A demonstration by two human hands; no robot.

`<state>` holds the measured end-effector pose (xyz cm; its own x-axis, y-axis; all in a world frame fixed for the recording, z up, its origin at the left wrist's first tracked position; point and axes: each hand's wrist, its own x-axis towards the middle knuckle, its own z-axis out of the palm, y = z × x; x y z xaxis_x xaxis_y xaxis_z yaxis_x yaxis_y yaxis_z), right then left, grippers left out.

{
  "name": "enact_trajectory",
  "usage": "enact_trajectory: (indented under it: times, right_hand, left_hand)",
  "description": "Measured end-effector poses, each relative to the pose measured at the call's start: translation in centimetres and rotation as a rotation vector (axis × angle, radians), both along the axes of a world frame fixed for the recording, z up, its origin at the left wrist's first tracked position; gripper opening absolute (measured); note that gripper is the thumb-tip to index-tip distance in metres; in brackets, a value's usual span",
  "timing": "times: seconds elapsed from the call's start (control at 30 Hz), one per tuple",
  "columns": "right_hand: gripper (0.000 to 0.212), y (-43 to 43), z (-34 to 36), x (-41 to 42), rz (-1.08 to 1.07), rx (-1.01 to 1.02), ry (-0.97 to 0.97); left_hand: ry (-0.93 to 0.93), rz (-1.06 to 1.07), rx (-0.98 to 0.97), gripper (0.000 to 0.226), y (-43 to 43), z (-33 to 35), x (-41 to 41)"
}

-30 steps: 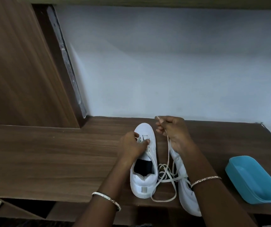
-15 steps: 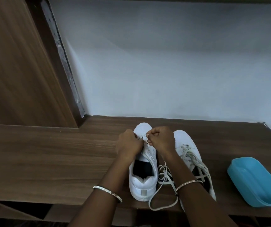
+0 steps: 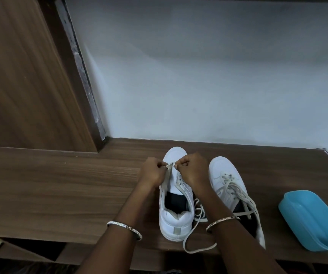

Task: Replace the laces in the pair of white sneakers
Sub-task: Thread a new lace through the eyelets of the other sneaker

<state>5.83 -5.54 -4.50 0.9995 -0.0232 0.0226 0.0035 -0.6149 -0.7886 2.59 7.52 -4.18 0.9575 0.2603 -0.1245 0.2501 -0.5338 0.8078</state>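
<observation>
A pale wall [image 3: 208, 76] fills the far half of the view, with a brown wood panel [image 3: 20, 76] standing at the far left. Below them runs a dark wood-grain shelf [image 3: 60, 194] that bears everything else.

At the near right of the shelf sits a blue plastic tub [image 3: 313, 220], turned at a slant, well apart from the shoes.

The pair of white sneakers stands near the shelf's middle, toes pointing away toward the wall, heels at the near edge. The left sneaker [image 3: 176, 220] is smooth white with a dark insole showing in its open mouth and a small grey tab on the heel; its eyelets are mostly bare. The right sneaker [image 3: 221, 171] stands just beside it, with an off-white lace [image 3: 236, 191] criss-crossed through its eyelets, the ends trailing loose. A loose lace [image 3: 196, 248] lies in loops between the two heels and curls over the shelf's near edge.

Both hands meet above the left sneaker's toe end. The left hand [image 3: 152, 173] and the right hand [image 3: 192, 169] are each curled closed, fingertips pinching a lace end [image 3: 170, 165] held between them. Each wrist wears a thin metal bangle [image 3: 124, 228].
</observation>
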Motion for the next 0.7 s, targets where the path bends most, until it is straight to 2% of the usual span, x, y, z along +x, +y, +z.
enact_trajectory:
  times: [0.13, 0.37, 0.47, 0.6, 0.7]
  right_hand:
    - [0.009, 0.2, -0.8, -0.3, -0.018, 0.064, -0.015]
    - [0.008, 1.4, -1.4, -0.8, -0.067, -0.009, -0.064]
    - [0.004, 1.6, -1.7, -0.6, -0.100, 0.059, -0.045]
    - [0.014, 1.3, -2.0, -0.5, -0.111, 0.157, -0.032]
    - [0.026, 0.9, -2.1, -0.5, -0.113, 0.221, -0.019]
  left_hand:
    - [0.018, 0.024, -0.206, 0.033, 0.9, -1.1, 0.2]
    - [0.019, 0.067, -0.443, 0.022, 0.9, -1.0, 0.0]
    - [0.097, 0.137, -0.598, 0.022, 1.1, -0.6, -0.2]
    - [0.065, 0.097, -0.590, 0.012, 1.3, -0.9, 0.2]
    - [-0.027, 0.099, -0.469, 0.005, 1.1, -1.2, 0.8]
